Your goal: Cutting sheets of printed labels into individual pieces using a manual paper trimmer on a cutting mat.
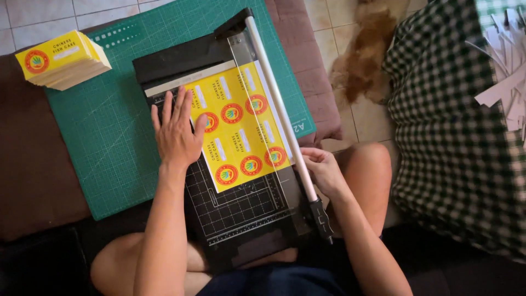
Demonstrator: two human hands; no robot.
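Head view: two hands (176,131) (323,170), one label sheet (241,123)

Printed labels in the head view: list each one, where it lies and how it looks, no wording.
Label sheet: on the black paper cutter, under the left hand; yellow, with round red emblems.
Stack of cut labels: top left on the green mat; yellow rectangles, one red emblem on top.

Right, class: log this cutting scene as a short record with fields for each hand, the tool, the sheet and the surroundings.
Left hand: flat on yellow label sheet
Right hand: beside cutter arm, touching it
Tool: black paper trimmer
Surface: green cutting mat
Nearby: stack of cut yellow labels; paper strips on checked cloth
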